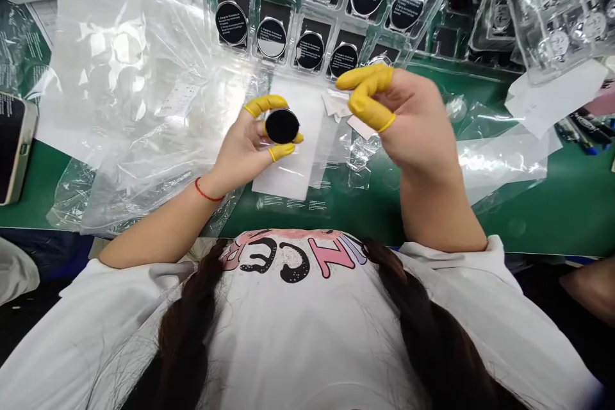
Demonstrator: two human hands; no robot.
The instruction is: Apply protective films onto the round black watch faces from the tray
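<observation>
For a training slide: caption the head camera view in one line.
Left hand, in yellow finger covers, pinches a black disc; right hand raised near a clear plastic tray.

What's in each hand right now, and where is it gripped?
The left hand holds a round black disc by its rim, between fingers in yellow finger cots. The right hand shows nothing held.

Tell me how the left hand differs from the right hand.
The left hand grips a black disc in its fingertips, while the right hand shows nothing held. The left wrist wears a red string, while the right wrist looks bare. Both hands wear yellow finger cots.
</observation>
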